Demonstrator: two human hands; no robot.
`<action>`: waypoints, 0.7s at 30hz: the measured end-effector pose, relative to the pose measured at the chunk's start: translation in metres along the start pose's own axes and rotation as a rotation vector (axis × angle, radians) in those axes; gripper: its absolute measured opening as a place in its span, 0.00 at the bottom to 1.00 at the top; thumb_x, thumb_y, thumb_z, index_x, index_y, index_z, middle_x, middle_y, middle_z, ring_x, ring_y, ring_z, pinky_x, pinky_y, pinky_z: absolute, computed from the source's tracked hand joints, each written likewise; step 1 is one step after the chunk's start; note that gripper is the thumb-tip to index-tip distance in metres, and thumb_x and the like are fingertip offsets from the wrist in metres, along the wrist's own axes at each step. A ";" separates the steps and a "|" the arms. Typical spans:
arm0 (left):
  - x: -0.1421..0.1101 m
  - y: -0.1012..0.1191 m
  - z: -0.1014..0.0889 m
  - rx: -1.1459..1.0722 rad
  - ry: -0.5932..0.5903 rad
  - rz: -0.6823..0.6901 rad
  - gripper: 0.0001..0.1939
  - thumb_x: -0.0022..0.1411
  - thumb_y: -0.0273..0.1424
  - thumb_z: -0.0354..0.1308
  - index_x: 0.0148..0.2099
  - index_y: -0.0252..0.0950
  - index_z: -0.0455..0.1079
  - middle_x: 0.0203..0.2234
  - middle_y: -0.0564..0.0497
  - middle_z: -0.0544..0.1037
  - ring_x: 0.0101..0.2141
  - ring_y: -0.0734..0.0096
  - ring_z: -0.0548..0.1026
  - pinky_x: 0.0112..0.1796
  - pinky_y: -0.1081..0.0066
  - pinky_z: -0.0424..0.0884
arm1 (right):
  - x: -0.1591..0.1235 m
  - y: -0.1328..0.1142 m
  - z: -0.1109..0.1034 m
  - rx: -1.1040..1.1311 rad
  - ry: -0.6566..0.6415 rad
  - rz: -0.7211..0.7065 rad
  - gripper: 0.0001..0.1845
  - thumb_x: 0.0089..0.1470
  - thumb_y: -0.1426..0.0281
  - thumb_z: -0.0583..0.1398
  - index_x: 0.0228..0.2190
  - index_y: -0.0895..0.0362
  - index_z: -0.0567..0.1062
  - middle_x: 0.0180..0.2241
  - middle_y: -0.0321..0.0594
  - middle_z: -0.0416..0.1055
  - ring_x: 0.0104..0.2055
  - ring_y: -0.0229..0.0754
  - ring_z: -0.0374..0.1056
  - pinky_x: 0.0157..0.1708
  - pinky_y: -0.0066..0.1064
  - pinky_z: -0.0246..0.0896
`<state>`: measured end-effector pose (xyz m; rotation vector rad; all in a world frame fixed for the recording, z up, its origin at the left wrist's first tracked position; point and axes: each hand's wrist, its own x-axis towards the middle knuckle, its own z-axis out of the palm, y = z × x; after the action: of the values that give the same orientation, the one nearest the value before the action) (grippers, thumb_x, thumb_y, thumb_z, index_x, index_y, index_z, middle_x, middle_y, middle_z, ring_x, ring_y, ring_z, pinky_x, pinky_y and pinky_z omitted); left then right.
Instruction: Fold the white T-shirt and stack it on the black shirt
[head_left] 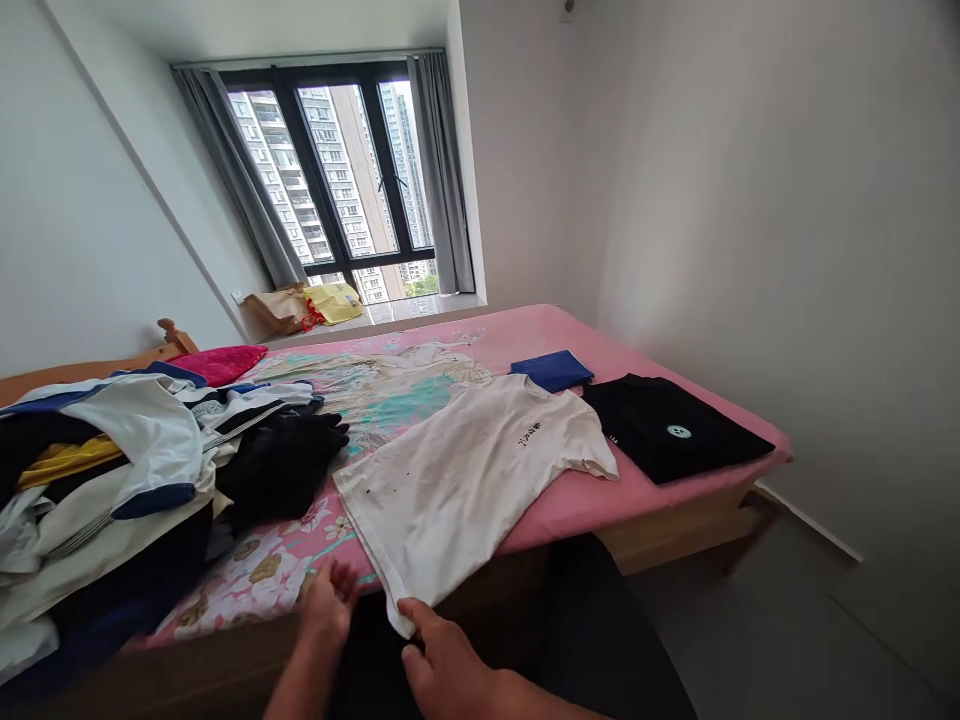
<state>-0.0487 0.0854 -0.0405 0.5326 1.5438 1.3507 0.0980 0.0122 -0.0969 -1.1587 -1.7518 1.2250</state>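
Observation:
A white T-shirt (457, 480) with small dark lettering on its chest lies spread across the near side of the bed. Its hem is toward the left, and the near corner hangs over the bed's edge. My right hand (450, 655) is shut on that hanging corner, thumb on top. Just left of the hem, by the bed's edge, my left hand (330, 605) has its fingers apart, slightly blurred, with nothing in it. Beyond the shirt's collar lie a black garment (675, 428), laid flat with a round pale badge, and a folded blue cloth (553, 371).
A large heap of mixed clothes (157, 440) covers the left part of the bed. The pink sheet (540, 325) and a rumpled patterned cover (405, 385) lie underneath. A dark chair (600, 620) stands against the near side. Bags (332, 302) sit on the window sill.

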 end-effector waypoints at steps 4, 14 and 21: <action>-0.014 -0.098 -0.036 -0.230 -0.277 -0.426 0.19 0.60 0.45 0.51 0.37 0.33 0.69 0.25 0.48 0.76 0.25 0.66 0.75 0.28 0.67 0.70 | -0.007 0.018 0.013 -0.011 -0.031 0.015 0.28 0.51 0.72 0.53 0.55 0.58 0.65 0.51 0.49 0.68 0.54 0.49 0.64 0.53 0.38 0.56; -0.013 -0.134 -0.012 -0.160 -0.374 -0.401 0.13 0.46 0.29 0.65 0.35 0.32 0.70 0.23 0.49 0.77 0.26 0.63 0.77 0.26 0.70 0.71 | -0.003 0.052 -0.023 0.128 0.043 0.146 0.15 0.49 0.71 0.51 0.34 0.57 0.76 0.22 0.36 0.72 0.25 0.38 0.68 0.31 0.29 0.63; -0.011 -0.154 -0.018 -0.255 -0.229 -0.410 0.15 0.44 0.22 0.65 0.35 0.34 0.66 0.27 0.52 0.76 0.29 0.67 0.77 0.34 0.67 0.74 | -0.001 0.133 -0.202 0.015 0.925 0.306 0.22 0.46 0.61 0.52 0.39 0.62 0.70 0.40 0.48 0.70 0.37 0.43 0.67 0.33 0.30 0.64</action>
<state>-0.0191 0.0236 -0.1797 0.1878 1.1927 1.1032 0.3153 0.0983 -0.1599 -1.6664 -0.8871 0.6534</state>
